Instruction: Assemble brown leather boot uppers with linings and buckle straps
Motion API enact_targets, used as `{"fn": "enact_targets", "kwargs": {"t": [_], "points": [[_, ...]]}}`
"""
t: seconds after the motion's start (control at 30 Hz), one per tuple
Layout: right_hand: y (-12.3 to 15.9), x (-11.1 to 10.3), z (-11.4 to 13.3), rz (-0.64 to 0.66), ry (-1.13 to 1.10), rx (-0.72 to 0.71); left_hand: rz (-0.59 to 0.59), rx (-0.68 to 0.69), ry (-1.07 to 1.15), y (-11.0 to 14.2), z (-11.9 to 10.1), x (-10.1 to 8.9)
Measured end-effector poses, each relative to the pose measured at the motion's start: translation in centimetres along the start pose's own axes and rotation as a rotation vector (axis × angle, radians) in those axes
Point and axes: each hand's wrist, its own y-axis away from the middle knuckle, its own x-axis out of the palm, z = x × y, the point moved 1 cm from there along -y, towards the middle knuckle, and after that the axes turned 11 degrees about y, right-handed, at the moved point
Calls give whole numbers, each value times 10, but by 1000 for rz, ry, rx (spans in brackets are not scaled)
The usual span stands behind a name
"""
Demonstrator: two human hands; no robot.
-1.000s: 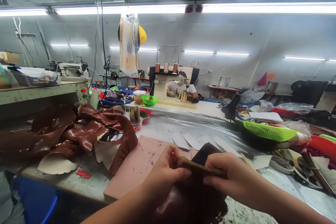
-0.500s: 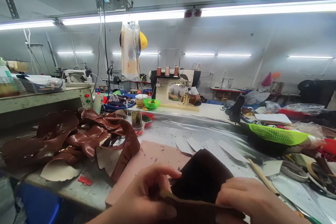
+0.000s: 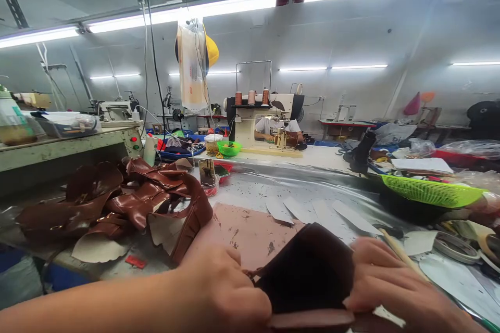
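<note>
A dark brown leather piece point(image 3: 308, 270) with a near-black inner side stands up between my hands at the bottom middle. My left hand point(image 3: 222, 291) grips its left edge. On the right edge, my right hand point(image 3: 390, 281) closes over it. The piece sits above a pink cutting mat point(image 3: 250, 231) on the worktable. Its lower part runs out of the picture.
A heap of brown leather uppers point(image 3: 128, 203) lies to the left. Grey paper shapes point(image 3: 312, 210), a wooden stick point(image 3: 402, 252), a green basket point(image 3: 433, 191) and tape rolls point(image 3: 457, 247) lie to the right. A phone point(image 3: 207, 173) stands behind the mat. A person sews at a far machine point(image 3: 269, 114).
Both hands have dropped toward the bottom edge with the leather piece. Its tan edge, held level a second ago, is turned down and the dark inner side now faces me.
</note>
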Motion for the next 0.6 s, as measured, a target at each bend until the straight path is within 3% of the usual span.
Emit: {"fn": "enact_targets", "kwargs": {"t": [0.1, 0.17, 0.23, 0.3, 0.33, 0.37, 0.43, 0.53, 0.6], "points": [[1, 25, -37, -59, 1, 135, -32, -150, -18, -22, 7, -6], [-3, 42, -58, -180, 88, 310, -81, -240, -47, -51, 17, -9], [-6, 54, -61, -390, 202, 510, -137, -374, -92, -81, 33, -13], [-6, 64, -41, -518, 162, 590, -206, -444, -102, -106, 48, -16], [-6, 71, -25, -486, 50, 563, -249, -456, -96, -115, 54, -18], [-4, 81, -6, -324, -128, 487, -292, -456, -85, -121, 61, -18], [2, 106, 30, 211, -471, 345, -372, -450, -62, -125, 71, -18], [18, 141, 54, 331, -469, 474, -462, -459, -35, -115, 84, -11], [30, 156, 49, 215, -423, 708, -548, -459, 34, -103, 90, -4]]}}
